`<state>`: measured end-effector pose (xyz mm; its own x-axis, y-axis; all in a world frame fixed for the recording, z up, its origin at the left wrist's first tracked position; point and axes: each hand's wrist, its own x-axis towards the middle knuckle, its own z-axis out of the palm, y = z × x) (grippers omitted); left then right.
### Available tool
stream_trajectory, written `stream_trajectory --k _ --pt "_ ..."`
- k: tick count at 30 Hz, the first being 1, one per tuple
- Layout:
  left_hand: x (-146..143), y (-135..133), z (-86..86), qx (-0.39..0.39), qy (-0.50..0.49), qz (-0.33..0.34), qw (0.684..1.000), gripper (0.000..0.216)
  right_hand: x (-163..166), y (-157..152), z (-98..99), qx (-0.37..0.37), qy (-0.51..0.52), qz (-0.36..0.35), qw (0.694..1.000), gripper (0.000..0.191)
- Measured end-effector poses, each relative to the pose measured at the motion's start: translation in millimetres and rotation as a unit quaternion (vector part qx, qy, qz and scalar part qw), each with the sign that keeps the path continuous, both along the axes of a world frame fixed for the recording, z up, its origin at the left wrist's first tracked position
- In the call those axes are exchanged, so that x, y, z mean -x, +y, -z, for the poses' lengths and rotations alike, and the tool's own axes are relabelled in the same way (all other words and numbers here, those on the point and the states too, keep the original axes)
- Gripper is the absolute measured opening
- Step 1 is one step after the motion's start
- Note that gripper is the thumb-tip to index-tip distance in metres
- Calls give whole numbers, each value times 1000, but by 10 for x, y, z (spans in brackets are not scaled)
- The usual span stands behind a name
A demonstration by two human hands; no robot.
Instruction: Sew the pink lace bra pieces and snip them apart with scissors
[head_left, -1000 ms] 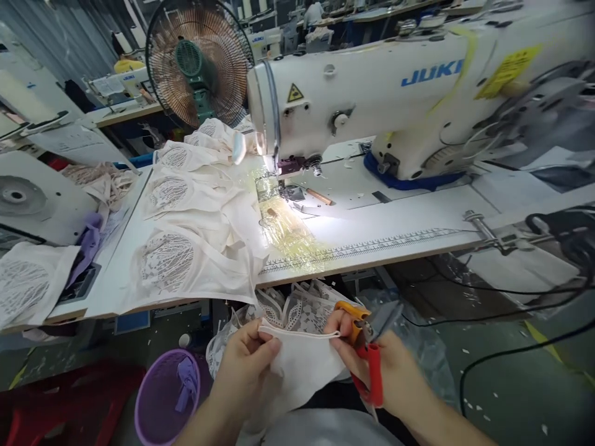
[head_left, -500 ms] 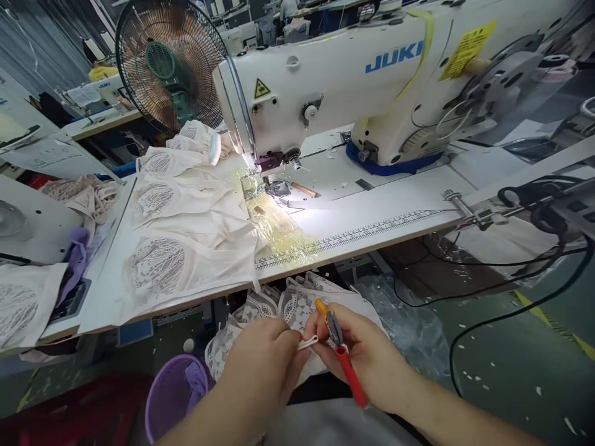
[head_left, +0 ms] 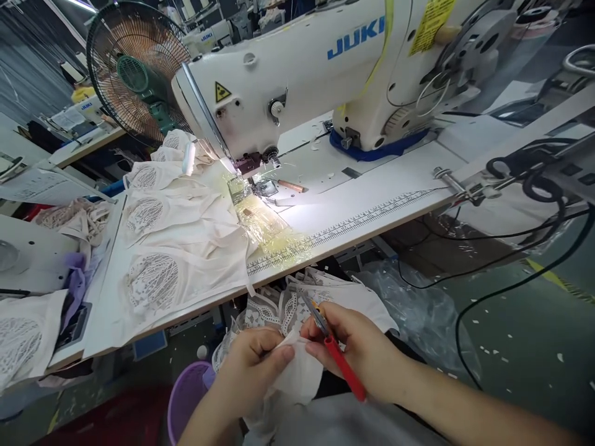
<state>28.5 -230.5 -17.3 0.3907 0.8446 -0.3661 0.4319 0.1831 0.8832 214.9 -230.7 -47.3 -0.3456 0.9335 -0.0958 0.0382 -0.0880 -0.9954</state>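
Observation:
My left hand pinches the edge of a white fabric piece between thumb and fingers. Red-handled thread snips with grey blades and a bit of orange lie in my right hand, blades pointing up and left. The right thumb and fingertips meet close to the same fabric edge; whether they grip it too is hard to see. White lace bra pieces lie over my lap, just beyond both hands and below the table edge.
A white sewing machine stands on the table, which has a printed ruler along its front. Several bra pieces are spread at left. A purple bin sits below; black cables hang at right. Behind is a fan.
The narrow folded strip between my hands is gone from sight; my left hand now pinches a wider fabric edge. The snips have turned in my right hand, showing more blade. The view has shifted.

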Motion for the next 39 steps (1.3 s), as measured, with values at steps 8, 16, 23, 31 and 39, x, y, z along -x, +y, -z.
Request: stream_trajectory --k 8,16,23,31,39 --pt "-53 77 -147 -74 50 69 994 39 18 93 -72 5 18 3 1000 15" --pt "273 31 -155 -5 -53 -16 998 24 -86 35 75 25 91 43 995 25" --pt "173 -62 -35 -130 -21 -110 985 11 -13 -10 33 58 107 108 987 29" --pt "79 -99 -44 -124 42 -166 977 2 -71 43 108 34 36 58 997 26" --pt "70 -111 -21 33 -87 -207 974 19 -107 117 155 -8 14 35 999 23"
